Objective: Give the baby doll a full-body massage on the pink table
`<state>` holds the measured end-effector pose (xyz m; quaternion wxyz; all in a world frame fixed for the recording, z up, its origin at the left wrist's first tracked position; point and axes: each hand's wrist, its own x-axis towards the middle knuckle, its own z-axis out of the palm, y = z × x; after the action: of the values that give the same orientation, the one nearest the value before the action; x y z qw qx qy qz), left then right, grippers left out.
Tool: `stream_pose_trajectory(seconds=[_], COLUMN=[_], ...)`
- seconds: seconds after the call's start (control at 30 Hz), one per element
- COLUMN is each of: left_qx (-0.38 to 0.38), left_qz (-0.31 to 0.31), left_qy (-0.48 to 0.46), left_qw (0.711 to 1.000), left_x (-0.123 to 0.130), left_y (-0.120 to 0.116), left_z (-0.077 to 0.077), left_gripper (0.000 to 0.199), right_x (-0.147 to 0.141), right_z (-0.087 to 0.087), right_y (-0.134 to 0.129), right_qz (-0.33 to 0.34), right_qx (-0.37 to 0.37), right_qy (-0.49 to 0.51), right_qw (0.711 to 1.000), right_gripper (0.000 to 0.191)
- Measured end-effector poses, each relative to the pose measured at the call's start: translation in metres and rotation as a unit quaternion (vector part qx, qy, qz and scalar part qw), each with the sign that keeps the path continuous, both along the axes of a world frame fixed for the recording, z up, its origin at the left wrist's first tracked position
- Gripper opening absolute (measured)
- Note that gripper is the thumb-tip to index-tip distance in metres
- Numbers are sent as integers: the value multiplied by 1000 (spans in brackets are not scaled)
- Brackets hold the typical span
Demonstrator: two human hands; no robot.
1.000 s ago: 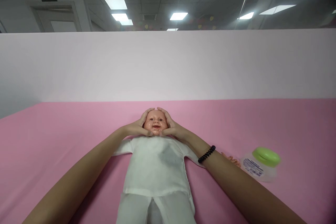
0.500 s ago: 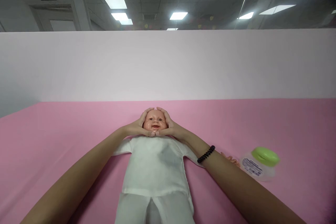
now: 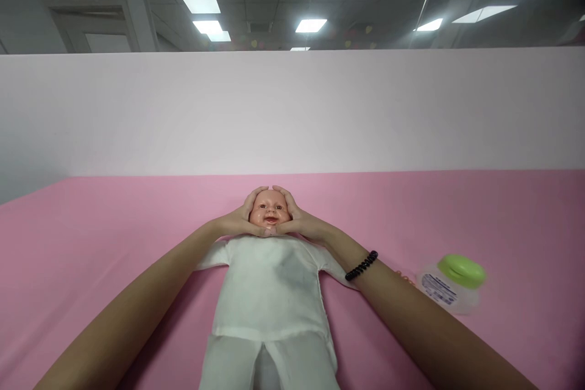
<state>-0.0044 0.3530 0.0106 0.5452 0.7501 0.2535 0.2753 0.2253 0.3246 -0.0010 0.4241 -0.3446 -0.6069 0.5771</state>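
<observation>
A baby doll (image 3: 274, 286) with a cloth body in white lies on its back, its head toward the far wall. Cupped around one side of the doll's head (image 3: 269, 204) is my left hand (image 3: 242, 216), fingers curving up to the crown and thumb under the chin. My right hand (image 3: 299, 217) wraps the other side in the same way. Both thumb tips meet at the chin, and the fingertips come close together above the forehead. A black coiled band (image 3: 361, 265) circles my right wrist. My right forearm hides most of the doll's hand on that side.
A clear bottle (image 3: 445, 289) with a green cap lies on the pink surface (image 3: 525, 225), right of my right forearm. A white wall panel (image 3: 292, 113) rises along the far edge. Beyond it are ceiling lights and a door (image 3: 94, 30).
My right forearm has shifted slightly and covers more of the doll's hand. Both hands stay around the doll's head, with the thumbs at its chin.
</observation>
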Motion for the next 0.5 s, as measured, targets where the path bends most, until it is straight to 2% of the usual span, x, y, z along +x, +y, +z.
stream_pose_trajectory(seconds=[0.27,0.4,0.5], left_qx=[-18,-34,-12], left_qz=[-3,16,23], left_qy=[15,27,40], left_qw=[1000,999,999], left_x=[-1,1,3], left_y=[1,-12,-20], left_z=[1,13,22], left_gripper=[119,117,112], right_x=[-3,-2,-2], right_z=[8,14,17], right_y=[-6,-11,-13], right_qz=[20,24,27], right_qx=[-16,-22,-32], right_qy=[-8,-25,-34], right_qw=[1000,999,999], right_gripper=[116,120,119])
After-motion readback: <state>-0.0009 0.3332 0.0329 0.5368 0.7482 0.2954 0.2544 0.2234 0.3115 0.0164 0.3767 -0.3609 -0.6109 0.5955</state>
